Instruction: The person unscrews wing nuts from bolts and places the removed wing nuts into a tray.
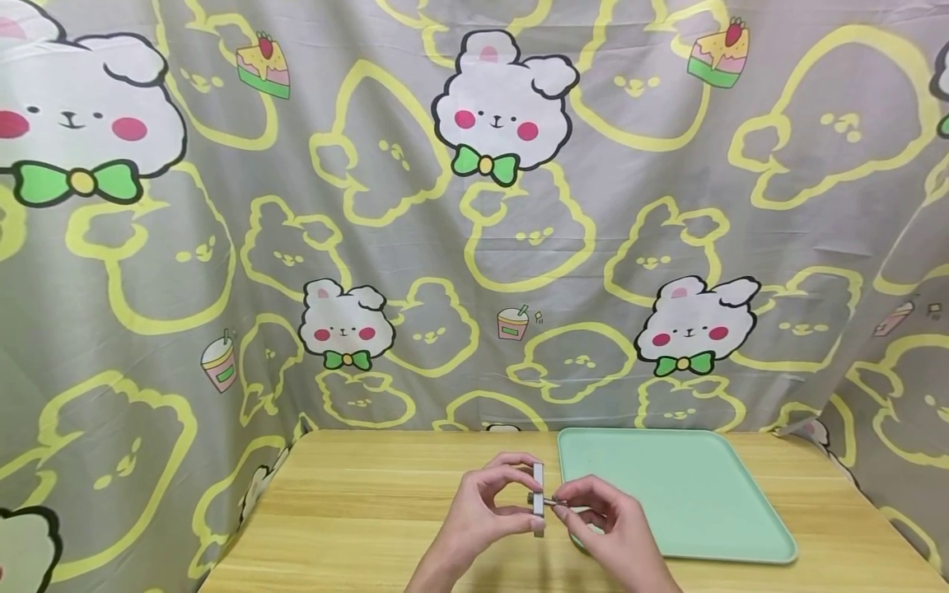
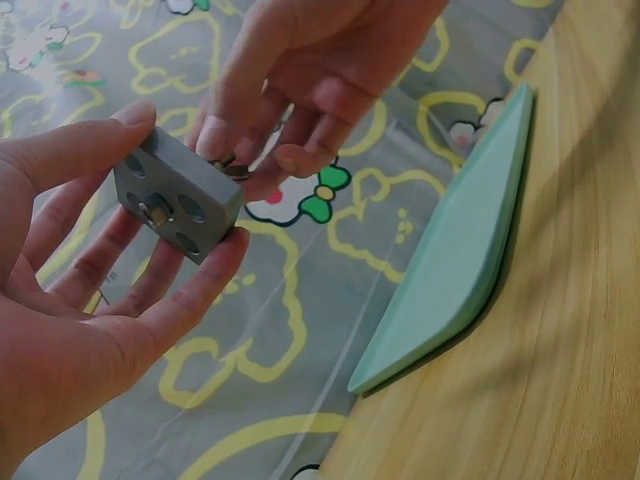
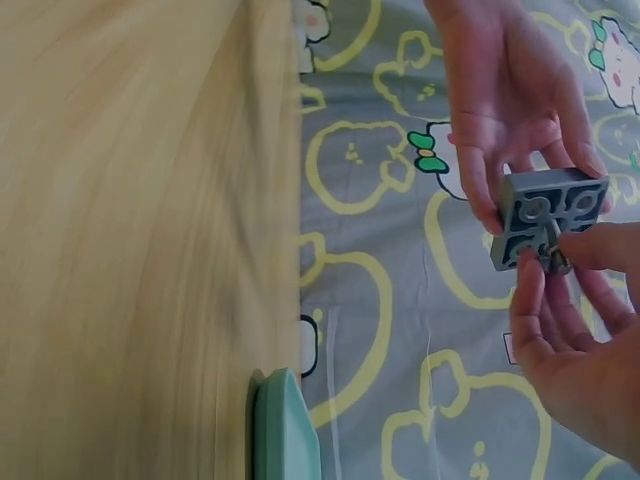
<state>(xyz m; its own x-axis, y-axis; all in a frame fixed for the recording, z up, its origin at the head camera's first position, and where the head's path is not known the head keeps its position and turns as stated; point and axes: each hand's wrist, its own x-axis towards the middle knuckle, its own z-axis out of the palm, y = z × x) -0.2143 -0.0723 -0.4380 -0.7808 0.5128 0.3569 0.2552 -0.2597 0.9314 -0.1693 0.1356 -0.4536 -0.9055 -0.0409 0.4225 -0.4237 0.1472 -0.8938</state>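
A grey square block (image 1: 539, 482) stands on edge in the air above the table, held at its edges by the thumb and fingers of the left hand (image 1: 485, 506). Several round holes show on one face of the block (image 2: 175, 195), with a metal piece (image 2: 157, 212) at its middle. The other face of the block (image 3: 552, 185) has round recesses, and a thin metal shaft (image 3: 555, 240) sticks out of it. Thumb and fingertips of the right hand (image 1: 611, 527) pinch the end of that shaft; the right hand (image 3: 590, 340) partly hides it.
A light green tray (image 1: 667, 494) lies on the wooden table (image 1: 356, 511), to the right of and behind the hands. A grey curtain (image 1: 415, 247) with rabbit and yellow outline patterns hangs behind the table and at both sides.
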